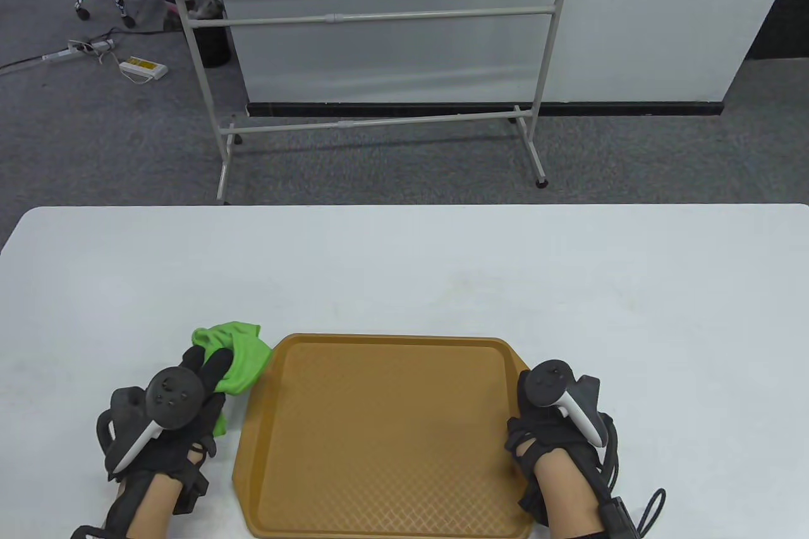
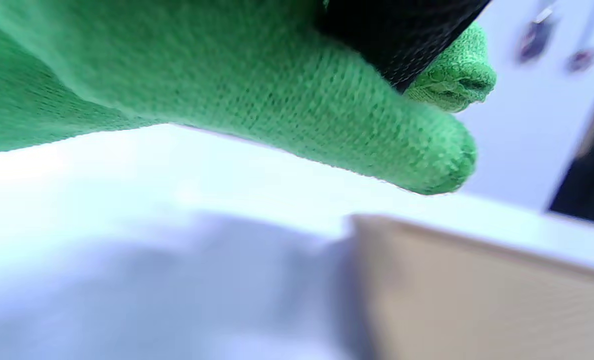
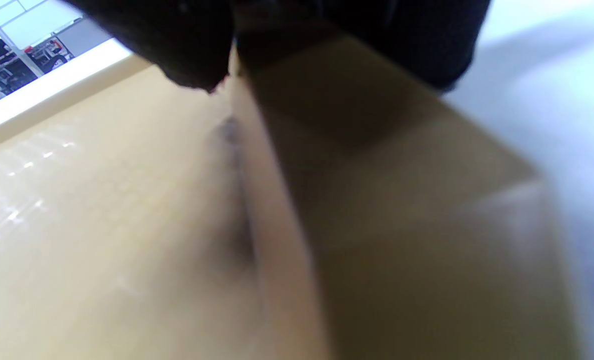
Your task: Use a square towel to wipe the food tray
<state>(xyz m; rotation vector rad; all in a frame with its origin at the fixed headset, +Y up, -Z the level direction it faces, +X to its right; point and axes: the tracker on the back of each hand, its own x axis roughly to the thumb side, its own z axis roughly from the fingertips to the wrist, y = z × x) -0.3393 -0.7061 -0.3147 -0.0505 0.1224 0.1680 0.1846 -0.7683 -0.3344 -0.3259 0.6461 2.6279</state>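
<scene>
**Towel in hand beside the tray, wipe not yet begun**

Table view: brown food tray (image 1: pixel 385 438) lies at the table's (image 1: pixel 404 267) near edge, centred. Left hand (image 1: pixel 167 419) grips the bunched green towel (image 1: pixel 237 359) just off the tray's far-left corner. Right hand (image 1: pixel 556 422) rests on the tray's right rim; how far its fingers close cannot be told.

Left wrist view: towel (image 2: pixel 257 95) fills the top, held by a black gloved finger (image 2: pixel 401 35); it hangs clear above the table, tray edge (image 2: pixel 476 280) just beside.

Right wrist view: gloved fingers (image 3: pixel 177 45) sit on the tray rim (image 3: pixel 272 240), apparently steadying it.

Judgement: step in hand is bringing the towel over. Next move calls for lowering it onto the tray floor and sweeping across while the right hand braces.
</scene>
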